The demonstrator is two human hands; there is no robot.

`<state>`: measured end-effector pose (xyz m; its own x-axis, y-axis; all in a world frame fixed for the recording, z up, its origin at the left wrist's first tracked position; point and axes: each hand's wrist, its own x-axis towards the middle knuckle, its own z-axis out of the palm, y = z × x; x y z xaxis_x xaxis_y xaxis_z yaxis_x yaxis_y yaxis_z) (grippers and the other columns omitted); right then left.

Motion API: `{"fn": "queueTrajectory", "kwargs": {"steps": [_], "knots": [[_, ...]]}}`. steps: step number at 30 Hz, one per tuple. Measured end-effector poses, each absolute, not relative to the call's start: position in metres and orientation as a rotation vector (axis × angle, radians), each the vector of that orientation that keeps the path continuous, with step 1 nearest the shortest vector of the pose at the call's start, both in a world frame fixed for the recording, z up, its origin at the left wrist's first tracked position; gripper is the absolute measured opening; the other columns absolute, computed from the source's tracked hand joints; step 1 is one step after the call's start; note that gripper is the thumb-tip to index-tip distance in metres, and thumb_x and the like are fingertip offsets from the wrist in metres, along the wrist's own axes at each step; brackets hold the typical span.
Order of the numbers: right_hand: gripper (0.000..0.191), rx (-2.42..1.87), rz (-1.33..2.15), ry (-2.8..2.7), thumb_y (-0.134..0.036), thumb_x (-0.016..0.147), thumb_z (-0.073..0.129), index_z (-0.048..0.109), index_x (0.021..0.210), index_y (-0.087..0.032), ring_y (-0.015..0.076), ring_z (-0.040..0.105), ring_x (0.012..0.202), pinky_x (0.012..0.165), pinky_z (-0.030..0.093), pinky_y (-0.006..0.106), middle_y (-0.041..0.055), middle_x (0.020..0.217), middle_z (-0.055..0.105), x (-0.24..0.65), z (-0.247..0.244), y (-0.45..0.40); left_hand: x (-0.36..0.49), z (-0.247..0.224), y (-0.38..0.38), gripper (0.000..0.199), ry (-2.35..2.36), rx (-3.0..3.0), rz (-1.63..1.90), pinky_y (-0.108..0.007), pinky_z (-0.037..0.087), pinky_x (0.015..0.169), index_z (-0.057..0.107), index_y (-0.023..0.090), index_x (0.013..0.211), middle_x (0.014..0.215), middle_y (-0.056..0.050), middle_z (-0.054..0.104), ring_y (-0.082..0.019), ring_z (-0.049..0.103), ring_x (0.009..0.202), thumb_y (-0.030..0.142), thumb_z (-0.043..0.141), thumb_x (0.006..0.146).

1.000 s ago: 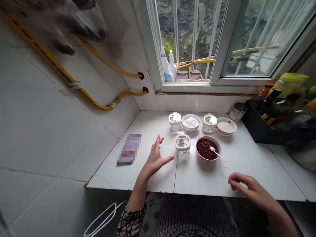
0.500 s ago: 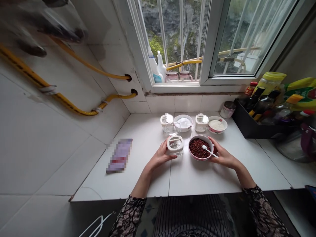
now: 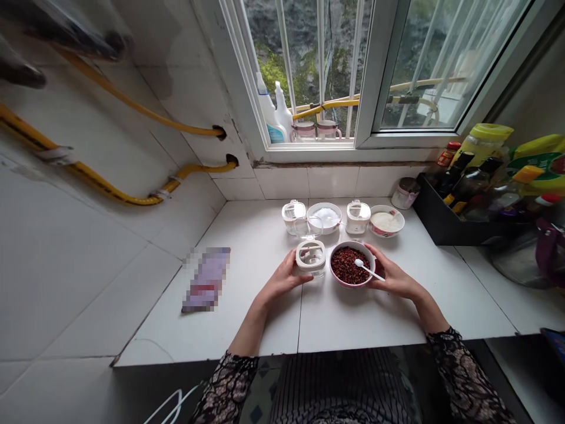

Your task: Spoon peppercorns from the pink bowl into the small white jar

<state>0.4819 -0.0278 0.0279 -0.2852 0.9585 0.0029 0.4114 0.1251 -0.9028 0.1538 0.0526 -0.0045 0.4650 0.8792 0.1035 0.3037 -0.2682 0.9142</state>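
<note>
My left hand (image 3: 285,275) is wrapped round the left side of a small clear seasoning jar (image 3: 311,259) with a white rim. Just right of it is a pink-and-white bowl (image 3: 352,284) full of dark red peppercorns (image 3: 346,264), which my right hand (image 3: 392,277) grips from its right side. A small white spoon (image 3: 369,270) rests on the peppercorns, its handle reaching over the rim towards my right fingers. A narrow gap separates jar and bowl, and both appear to stand on the white tiled counter (image 3: 344,321).
Behind stand two similar jars (image 3: 294,217), a bowl of white grains (image 3: 324,217) and another bowl of pale powder (image 3: 387,221). A black box of bottles (image 3: 445,227) is on the right, beside a lidded jar (image 3: 405,193). A blurred purple packet (image 3: 207,280) lies left.
The bowl of peppercorns has shifted slightly left, closer to the jar, with my right hand on it. My left hand keeps its hold on the jar. The whole view has shifted a little.
</note>
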Motion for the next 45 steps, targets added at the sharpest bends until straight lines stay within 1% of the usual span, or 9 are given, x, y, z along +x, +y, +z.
{"fn": "queueTrajectory", "kwargs": {"steps": [5,11,17,23,27,32,36,39,45], "knots": [[0.105,-1.334,1.196,-1.701,-0.044,0.079,0.08,0.019,0.162,-0.024,0.0289,0.064,0.114,0.104,0.052,0.05,0.0141,0.14,0.056,0.48,0.027,-0.028,0.156,-0.01,0.053,0.069,1.016,1.848,0.809,-0.052,0.034,0.12,0.051,0.02,0.139,0.146,-0.015,0.052,-0.035,0.047,0.139,0.038,0.077,0.077],[0.105,-1.387,1.16,-1.731,-0.046,0.08,0.079,0.018,0.162,-0.022,0.0264,0.066,0.1,0.101,0.054,0.051,0.0119,0.122,0.064,0.481,0.026,-0.03,0.157,-0.012,0.051,0.075,1.042,1.888,0.815,-0.05,0.034,0.121,0.047,0.021,0.143,0.148,-0.015,0.05,-0.036,0.045,0.141,0.034,0.076,0.076],[0.102,-1.295,1.166,-1.739,-0.047,0.082,0.077,0.019,0.162,-0.025,0.0319,0.061,0.119,0.105,0.052,0.053,0.0144,0.139,0.057,0.482,0.022,-0.028,0.159,-0.006,0.05,0.078,1.037,1.923,0.823,-0.048,0.041,0.115,0.039,0.021,0.148,0.145,-0.012,0.055,-0.033,0.052,0.135,0.032,0.074,0.079],[0.098,-1.394,1.028,-1.768,-0.044,0.082,0.075,0.02,0.162,-0.03,0.0251,0.064,0.101,0.1,0.055,0.053,0.0158,0.151,0.045,0.492,0.019,-0.035,0.162,-0.011,0.052,0.073,1.083,1.984,0.872,-0.046,0.049,0.107,0.041,0.023,0.145,0.139,-0.011,0.059,-0.03,0.06,0.125,0.032,0.075,0.08],[0.089,-1.497,0.819,-1.802,-0.039,0.085,0.07,0.023,0.16,-0.029,0.0249,0.063,0.096,0.092,0.058,0.05,0.0137,0.134,0.055,0.496,0.027,-0.053,0.155,-0.011,0.034,0.069,1.195,2.064,0.975,-0.049,0.05,0.105,0.043,0.023,0.143,0.136,-0.011,0.057,-0.03,0.059,0.123,0.032,0.074,0.081],[0.071,-1.542,0.672,-1.828,-0.035,0.089,0.064,0.034,0.153,-0.029,0.0219,0.064,0.085,0.086,0.06,0.044,0.0041,0.098,0.064,0.492,0.04,-0.073,0.163,-0.007,-0.016,0.028,1.267,2.166,1.088,-0.045,0.057,0.094,0.06,0.024,0.124,0.112,-0.009,0.062,-0.026,0.064,0.103,0.026,0.053,0.097],[0.043,-1.474,0.609,-1.819,-0.036,0.093,0.061,0.055,0.134,-0.027,0.0197,0.063,0.075,0.077,0.059,0.038,0.0017,0.083,0.063,0.481,0.049,-0.07,0.195,-0.008,-0.044,0.047,1.026,2.514,1.152,-0.036,0.061,0.088,0.053,0.032,0.142,0.123,-0.01,0.059,-0.022,0.066,0.104,0.017,0.051,0.098],[0.023,-1.396,0.537,-1.805,-0.039,0.096,0.059,0.069,0.11,-0.024,0.0207,0.064,0.075,0.072,0.057,0.036,0.0043,0.081,0.066,0.47,0.058,-0.062,0.216,-0.013,-0.049,0.063,0.946,2.605,1.174,-0.04,0.061,0.094,0.037,0.034,0.154,0.139,-0.013,0.05,-0.026,0.06,0.124,0.012,0.049,0.097],[0.028,-1.333,0.51,-1.737,-0.047,0.096,0.059,0.073,0.091,-0.023,0.0224,0.065,0.075,0.068,0.055,0.037,0.007,0.082,0.071,0.456,0.076,-0.04,0.218,-0.02,-0.048,0.075,0.968,2.641,1.176,-0.049,0.055,0.106,0.026,0.033,0.16,0.148,-0.016,0.044,-0.03,0.05,0.137,0.005,0.048,0.094]]}}
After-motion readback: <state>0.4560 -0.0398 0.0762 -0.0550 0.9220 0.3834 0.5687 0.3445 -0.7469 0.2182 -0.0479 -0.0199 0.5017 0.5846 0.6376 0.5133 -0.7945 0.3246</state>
